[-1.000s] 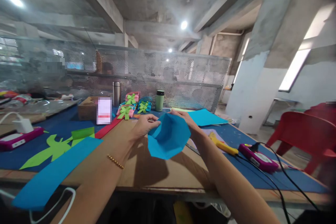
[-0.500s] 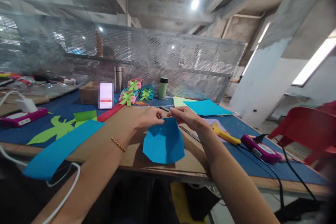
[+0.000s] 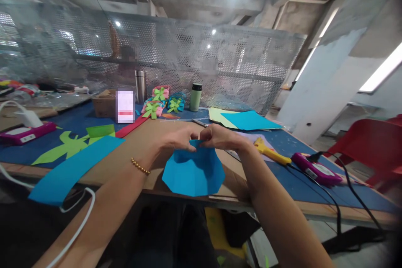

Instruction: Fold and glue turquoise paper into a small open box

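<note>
A blue paper piece [image 3: 194,173] with angled corners is held at the table's front edge, its sides curving up. My left hand [image 3: 184,138] pinches its far edge from the left. From the right, my right hand [image 3: 216,136] grips the same edge, close beside the left. Brown cardboard [image 3: 153,136] lies under both hands. To the left rest a long blue strip [image 3: 75,169] and green leaf-shaped cutouts [image 3: 67,146]. A yellow glue gun [image 3: 271,153] lies right of my right hand.
Farther back stand a steel flask [image 3: 141,86], a green bottle [image 3: 195,97], a cardboard box [image 3: 104,104] and small woven pieces with green bows [image 3: 153,109]. Blue sheets [image 3: 251,120] lie back right. Magenta power strips [image 3: 317,170] sit at both sides, with cables. A metal mesh screen [image 3: 220,67] stands behind.
The blue paper has opened out wider and tilted flatter. My fingers have shifted along its far edge, with the left fingertips now over it. The camera view has tipped slightly down.
</note>
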Available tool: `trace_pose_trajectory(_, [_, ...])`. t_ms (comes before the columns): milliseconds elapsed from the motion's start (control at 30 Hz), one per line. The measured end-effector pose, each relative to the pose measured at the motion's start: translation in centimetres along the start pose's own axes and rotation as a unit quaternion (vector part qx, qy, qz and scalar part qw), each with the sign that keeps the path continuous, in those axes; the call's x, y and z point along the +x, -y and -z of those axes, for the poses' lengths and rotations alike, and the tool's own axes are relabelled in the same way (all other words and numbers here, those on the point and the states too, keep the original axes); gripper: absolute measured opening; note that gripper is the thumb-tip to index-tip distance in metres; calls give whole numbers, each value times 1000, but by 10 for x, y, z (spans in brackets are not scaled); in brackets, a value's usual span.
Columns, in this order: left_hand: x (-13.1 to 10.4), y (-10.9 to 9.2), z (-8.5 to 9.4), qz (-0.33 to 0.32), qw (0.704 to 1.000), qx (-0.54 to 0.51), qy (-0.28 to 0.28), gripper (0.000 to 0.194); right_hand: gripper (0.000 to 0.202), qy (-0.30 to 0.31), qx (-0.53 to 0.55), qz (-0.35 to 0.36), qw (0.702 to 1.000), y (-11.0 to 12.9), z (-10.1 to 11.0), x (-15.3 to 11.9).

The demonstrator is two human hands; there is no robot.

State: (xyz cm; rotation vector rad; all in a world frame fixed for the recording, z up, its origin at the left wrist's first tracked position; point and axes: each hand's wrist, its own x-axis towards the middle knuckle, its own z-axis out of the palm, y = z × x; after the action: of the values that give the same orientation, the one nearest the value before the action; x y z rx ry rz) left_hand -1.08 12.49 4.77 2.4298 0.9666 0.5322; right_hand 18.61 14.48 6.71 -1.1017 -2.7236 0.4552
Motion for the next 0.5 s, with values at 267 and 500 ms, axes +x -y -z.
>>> trace_pose_trajectory(267, [-1,4,2,65,997,48,1,6,16,25,9,29,999,4,4,-2])
trace_pose_trajectory(500, [-5,4,12,70,997,26,-11,10,17,36,37,28,998,-1,8,-5])
